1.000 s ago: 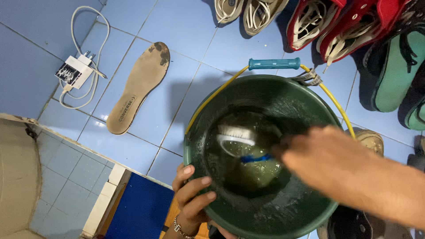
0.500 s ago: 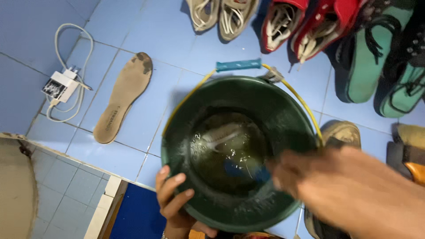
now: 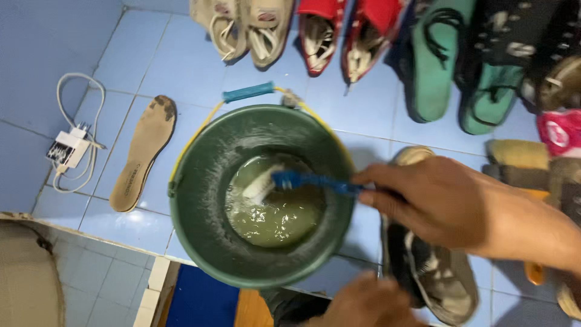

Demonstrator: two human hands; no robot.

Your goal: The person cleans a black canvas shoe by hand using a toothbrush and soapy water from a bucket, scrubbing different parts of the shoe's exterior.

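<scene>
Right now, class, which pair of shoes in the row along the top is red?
The red pair, second pair from the left. Beige shoes sit to its left, green sandals to its right.

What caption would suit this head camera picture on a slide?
Right hand dips a blue brush into a green bucket of murky water.

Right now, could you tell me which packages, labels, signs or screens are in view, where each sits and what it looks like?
Pink and white packet: far right edge, beside the green sandals; soft, crumpled, partly cut off.
Printed mark on the tan insole: dark lettering along its lower half, left of the green bucket.
Label on the white charger: far left; small dark patch.
No signs or screens.
</scene>
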